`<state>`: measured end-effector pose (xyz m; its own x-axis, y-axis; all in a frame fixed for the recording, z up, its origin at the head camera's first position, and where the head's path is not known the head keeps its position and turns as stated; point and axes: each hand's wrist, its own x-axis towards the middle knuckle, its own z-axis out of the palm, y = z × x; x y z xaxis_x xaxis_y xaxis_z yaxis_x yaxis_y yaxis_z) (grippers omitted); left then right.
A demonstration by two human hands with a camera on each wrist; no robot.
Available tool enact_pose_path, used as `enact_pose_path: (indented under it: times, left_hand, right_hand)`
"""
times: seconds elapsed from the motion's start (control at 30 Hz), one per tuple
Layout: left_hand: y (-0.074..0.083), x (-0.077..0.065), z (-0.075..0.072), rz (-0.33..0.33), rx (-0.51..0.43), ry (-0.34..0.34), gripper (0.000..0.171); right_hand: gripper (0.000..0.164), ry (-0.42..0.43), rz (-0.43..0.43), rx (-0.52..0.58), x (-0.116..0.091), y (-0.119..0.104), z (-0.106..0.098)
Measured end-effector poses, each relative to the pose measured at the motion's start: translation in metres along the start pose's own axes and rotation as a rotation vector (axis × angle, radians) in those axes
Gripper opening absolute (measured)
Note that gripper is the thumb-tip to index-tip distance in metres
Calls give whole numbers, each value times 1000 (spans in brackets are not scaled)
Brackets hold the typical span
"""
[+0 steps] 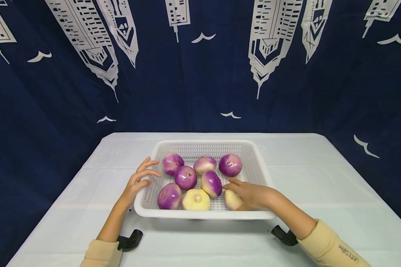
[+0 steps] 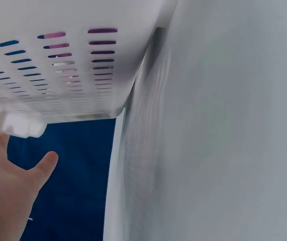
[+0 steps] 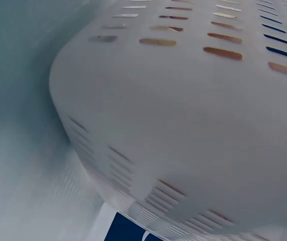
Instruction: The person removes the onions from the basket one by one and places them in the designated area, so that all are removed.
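Note:
A white perforated plastic basket holds several round, glossy, purple-and-cream vegetables, turnip-like in looks. One shows its cream end with a small nub near the front. My right hand reaches over the basket's front right side, its fingers curved round a cream-sided vegetable that it partly covers. At the left rim, my left hand has its fingers spread, the tips reaching over the edge, and holds nothing. In the left wrist view the left hand shows its thumb apart beside the basket wall.
The basket stands on a white-covered table. Behind it hangs a dark blue cloth printed with white buildings and birds. Black wrist devices sit at both cuffs. Only the slotted basket wall and table show in the right wrist view.

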<state>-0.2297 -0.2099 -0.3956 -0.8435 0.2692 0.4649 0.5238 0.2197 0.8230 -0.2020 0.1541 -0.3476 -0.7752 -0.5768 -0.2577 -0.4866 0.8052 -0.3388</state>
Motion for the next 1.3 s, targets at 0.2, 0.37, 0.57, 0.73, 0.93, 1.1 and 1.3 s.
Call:
enact_pose_path:
  times: [0.2,0.37,0.57,0.73,0.93,1.1,1.3]
  left_hand:
    - [0,0,2,-4,-35,38,29]
    - [1,3,0,-9,-49,65,28]
    - [2,3,1,-28,-83,55,32]
    - [0,2,4,-44,-114,52,37]
    - [-1,0,4,-51,-105,42,35]
    - [0,0,4,-48,-110,41,37]
    - [0,0,4,-47,-112,40,33]
  right_hand:
    - [60,12,-32,-42,0,2,0]
    - [60,4,-16,-66,1,0,-5]
    - [61,8,32,-25,-3,-3,-9]
    - [61,17,16,0,-7,-3,-8]
    - [61,52,-40,19,-12,-1,-10]
    - [62,96,-38,50,-17,-1,-13]
    - [61,112,-12,81,-24,-4,-18]
